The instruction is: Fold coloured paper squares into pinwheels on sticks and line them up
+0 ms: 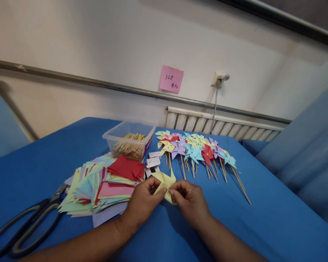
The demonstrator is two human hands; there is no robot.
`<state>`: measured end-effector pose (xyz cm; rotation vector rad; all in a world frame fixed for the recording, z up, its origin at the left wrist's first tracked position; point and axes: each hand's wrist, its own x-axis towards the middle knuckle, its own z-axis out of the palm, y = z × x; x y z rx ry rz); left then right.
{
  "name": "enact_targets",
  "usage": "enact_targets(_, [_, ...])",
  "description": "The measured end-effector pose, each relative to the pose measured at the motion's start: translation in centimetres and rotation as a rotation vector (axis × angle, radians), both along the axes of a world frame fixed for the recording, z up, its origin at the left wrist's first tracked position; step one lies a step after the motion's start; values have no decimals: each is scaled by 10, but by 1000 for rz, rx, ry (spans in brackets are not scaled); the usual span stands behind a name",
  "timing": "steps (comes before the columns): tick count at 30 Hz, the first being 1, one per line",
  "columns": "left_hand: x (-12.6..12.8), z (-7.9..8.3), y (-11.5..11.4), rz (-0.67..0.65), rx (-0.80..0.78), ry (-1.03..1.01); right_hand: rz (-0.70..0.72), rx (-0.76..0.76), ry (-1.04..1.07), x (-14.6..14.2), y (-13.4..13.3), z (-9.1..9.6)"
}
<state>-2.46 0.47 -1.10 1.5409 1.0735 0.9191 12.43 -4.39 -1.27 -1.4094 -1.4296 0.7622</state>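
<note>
Between my two hands is a piece of yellow paper (166, 179), its corners curled in toward the middle like a pinwheel. My left hand (145, 198) pinches its left side between thumb and fingers. On the right side, my right hand (190, 200) grips a corner near the centre with thumb and forefinger. A large stack of coloured paper squares (98, 185), cut at the corners, lies left of my left hand. Just behind the yellow paper stand several small white boxes (153, 162). Finished paper pinwheels (194, 151) on thin sticks lie behind my right hand.
A clear plastic box (117, 133) of thin sticks stands behind the paper stack. Large dark-handled scissors (35, 222) lie at the left. The blue-covered table (251, 229) meets a wall with a radiator (207, 123), a pipe and a pink note (171, 79).
</note>
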Motion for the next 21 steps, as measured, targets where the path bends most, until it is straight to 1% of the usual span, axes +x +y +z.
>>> enact_targets(13, [-1, -1, 0, 0, 26, 12, -15, -1, 11, -1, 0, 1])
enact_targets(21, [-1, 0, -2, 8, 30, 38, -23, 4, -11, -2, -2, 6])
